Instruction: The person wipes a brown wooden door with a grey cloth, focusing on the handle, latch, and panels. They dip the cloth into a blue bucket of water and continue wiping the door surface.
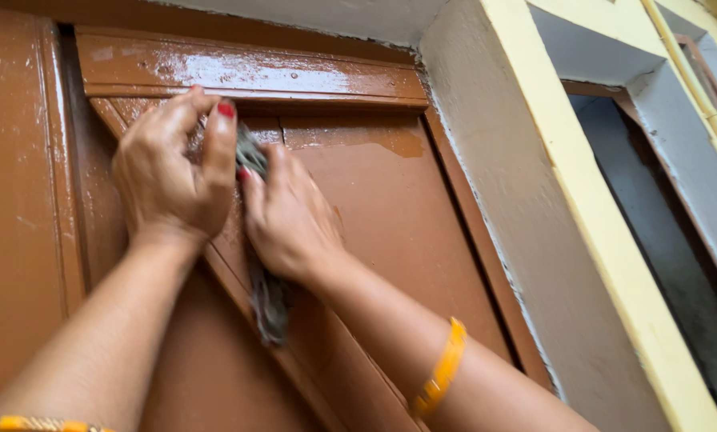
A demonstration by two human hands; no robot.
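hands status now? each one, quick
Left hand: fingers curled, pressing on the top of the grey rag against the brown door.
Right hand: closed grip on the grey rag, whose tail hangs below.

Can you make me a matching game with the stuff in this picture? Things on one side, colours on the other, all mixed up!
Things:
1. door
2. cloth
3. bangle
4. wall trim

Colours:
a. pale yellow
b. grey
c. glossy brown
d. orange

Pairs: 1-c, 2-b, 3-d, 4-a.
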